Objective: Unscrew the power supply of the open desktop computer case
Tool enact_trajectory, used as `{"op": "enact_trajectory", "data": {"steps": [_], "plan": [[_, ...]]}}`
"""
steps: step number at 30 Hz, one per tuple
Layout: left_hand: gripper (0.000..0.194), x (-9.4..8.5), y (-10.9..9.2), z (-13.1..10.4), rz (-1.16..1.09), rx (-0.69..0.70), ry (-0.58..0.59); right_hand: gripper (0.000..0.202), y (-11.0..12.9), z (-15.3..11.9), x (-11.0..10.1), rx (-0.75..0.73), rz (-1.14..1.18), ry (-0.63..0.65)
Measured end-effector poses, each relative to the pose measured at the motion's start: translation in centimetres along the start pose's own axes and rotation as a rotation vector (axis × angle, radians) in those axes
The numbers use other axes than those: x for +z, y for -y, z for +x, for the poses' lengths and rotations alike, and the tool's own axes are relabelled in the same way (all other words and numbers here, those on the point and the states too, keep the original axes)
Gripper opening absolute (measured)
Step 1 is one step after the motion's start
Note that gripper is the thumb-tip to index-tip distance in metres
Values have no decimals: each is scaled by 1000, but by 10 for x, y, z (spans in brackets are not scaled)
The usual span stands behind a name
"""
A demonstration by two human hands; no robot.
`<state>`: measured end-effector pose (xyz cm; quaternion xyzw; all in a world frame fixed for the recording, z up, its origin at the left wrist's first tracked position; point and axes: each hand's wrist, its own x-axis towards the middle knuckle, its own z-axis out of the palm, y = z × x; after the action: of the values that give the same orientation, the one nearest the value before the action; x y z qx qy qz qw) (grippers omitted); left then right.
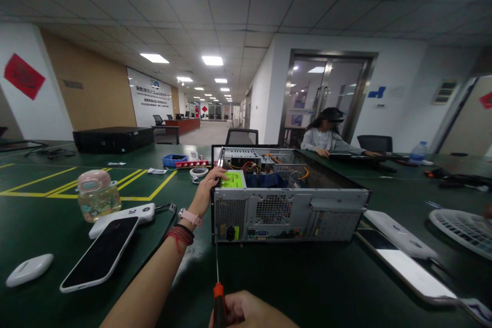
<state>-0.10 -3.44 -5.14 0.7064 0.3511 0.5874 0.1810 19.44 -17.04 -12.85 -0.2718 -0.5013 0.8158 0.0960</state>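
Note:
An opened computer case [284, 215] lies on the green table, its rear panel facing me, with wires and parts showing inside. My left hand [210, 183] rests on the case's left top edge beside a power supply with a green label [232, 180]; its fingers lie flat there. Low in the view, my right hand [242, 310] is closed around a screwdriver [219, 294] with a red and black handle. The thin shaft points up to the lower left corner of the rear panel; whether the tip touches a screw is too small to tell.
Left of the case are a phone [102, 253], a white power bank [126, 215], a cable and a bottle [96, 197]. Another phone [407, 266] and a white fan [463, 228] lie at the right. Behind sit a blue tray [175, 160] and a person [326, 136].

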Motion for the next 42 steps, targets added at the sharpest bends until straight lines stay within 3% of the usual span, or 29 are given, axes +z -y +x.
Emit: {"op": "enact_trajectory", "data": {"steps": [8, 24, 38, 42], "plan": [[34, 0, 3, 2, -13, 1, 4, 46, 1, -2, 1, 5, 25, -20], [35, 0, 2, 1, -2, 6, -4, 47, -18, 2, -8, -191, 45, 16], [33, 0, 2, 2, -11, 10, 3, 50, -8, -1, -2, -178, 72, 5], [32, 0, 2, 1, 2, 4, 2, 57, -7, 0, -3, -87, 78, -30]]}}
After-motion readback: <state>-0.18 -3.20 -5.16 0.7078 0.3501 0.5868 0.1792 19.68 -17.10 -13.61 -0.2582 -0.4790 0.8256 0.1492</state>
